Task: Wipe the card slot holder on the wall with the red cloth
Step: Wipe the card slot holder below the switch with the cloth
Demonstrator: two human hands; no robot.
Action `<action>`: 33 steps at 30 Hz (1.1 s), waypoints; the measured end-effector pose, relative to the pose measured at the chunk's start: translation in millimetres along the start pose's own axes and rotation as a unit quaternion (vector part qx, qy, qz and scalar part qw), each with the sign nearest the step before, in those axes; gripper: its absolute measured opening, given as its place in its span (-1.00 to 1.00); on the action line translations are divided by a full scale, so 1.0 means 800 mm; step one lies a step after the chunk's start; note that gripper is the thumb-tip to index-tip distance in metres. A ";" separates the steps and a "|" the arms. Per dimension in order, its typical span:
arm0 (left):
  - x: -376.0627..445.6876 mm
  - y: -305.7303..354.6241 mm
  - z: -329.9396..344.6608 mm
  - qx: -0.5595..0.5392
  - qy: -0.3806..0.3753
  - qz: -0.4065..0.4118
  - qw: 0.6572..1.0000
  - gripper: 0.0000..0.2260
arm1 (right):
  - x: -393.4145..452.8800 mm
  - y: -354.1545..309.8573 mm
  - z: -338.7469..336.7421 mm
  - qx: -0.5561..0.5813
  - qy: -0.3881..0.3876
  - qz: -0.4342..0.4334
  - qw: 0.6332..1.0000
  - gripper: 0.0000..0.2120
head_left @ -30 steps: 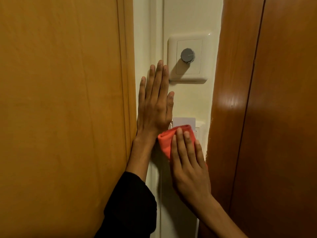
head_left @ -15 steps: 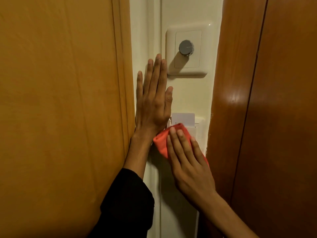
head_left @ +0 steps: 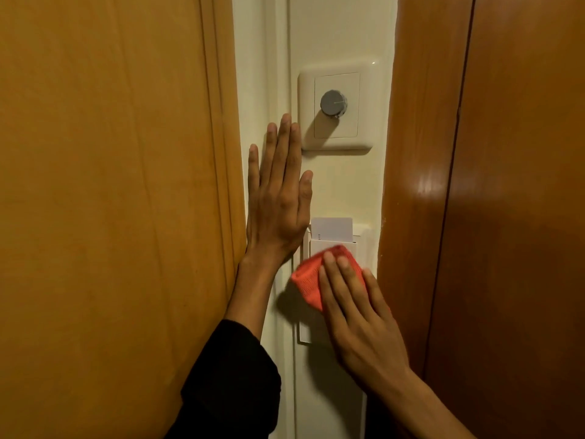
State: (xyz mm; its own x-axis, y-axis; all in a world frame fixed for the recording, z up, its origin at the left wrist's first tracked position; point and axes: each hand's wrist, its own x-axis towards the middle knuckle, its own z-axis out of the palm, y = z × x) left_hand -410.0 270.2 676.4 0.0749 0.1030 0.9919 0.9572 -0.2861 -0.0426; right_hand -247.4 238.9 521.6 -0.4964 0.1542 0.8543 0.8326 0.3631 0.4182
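Observation:
A white card slot holder [head_left: 362, 240] is fixed to the cream wall strip between two wooden panels, with a white card [head_left: 332, 228] standing in its top. My right hand [head_left: 357, 318] presses a folded red cloth [head_left: 308, 282] flat against the holder's front, covering most of it. My left hand [head_left: 278, 198] lies flat on the wall just left of the holder, fingers straight and pointing up, holding nothing.
A white plate with a grey rotary knob [head_left: 333, 103] is mounted above the holder. A light wooden panel [head_left: 110, 201] stands close on the left and a dark glossy wooden door frame [head_left: 443, 201] close on the right, leaving a narrow strip of wall.
My right hand has slid the red cloth downward on the holder, uncovering more of the card and the holder's top. My left hand stays flat on the wall.

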 end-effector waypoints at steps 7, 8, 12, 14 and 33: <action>0.003 0.001 0.001 0.007 0.001 -0.005 1.000 -0.47 | 0.054 -0.007 -0.010 0.078 0.066 0.134 0.986 -0.22; 0.003 0.000 0.002 0.011 0.003 -0.007 1.000 -0.47 | 0.065 -0.010 -0.009 0.082 0.074 0.127 0.986 -0.27; 0.005 -0.003 0.004 0.008 0.011 0.004 1.000 -0.45 | 0.041 0.004 -0.002 0.032 0.030 -0.017 0.999 -0.31; 0.002 -0.002 0.003 0.004 0.006 -0.004 1.000 -0.46 | 0.013 0.016 -0.003 0.000 0.002 -0.066 0.998 -0.30; 0.000 0.004 -0.002 -0.016 -0.003 -0.006 1.000 -0.46 | 0.001 0.008 -0.002 0.082 0.037 0.081 0.993 -0.35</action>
State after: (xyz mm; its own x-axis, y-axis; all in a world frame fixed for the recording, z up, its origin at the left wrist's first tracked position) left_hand -407.5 268.0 676.3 0.0656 0.1115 0.9916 0.9484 -0.3159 -0.0273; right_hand -241.9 239.7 525.6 -0.3353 0.1571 0.9289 0.8461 0.4839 0.2235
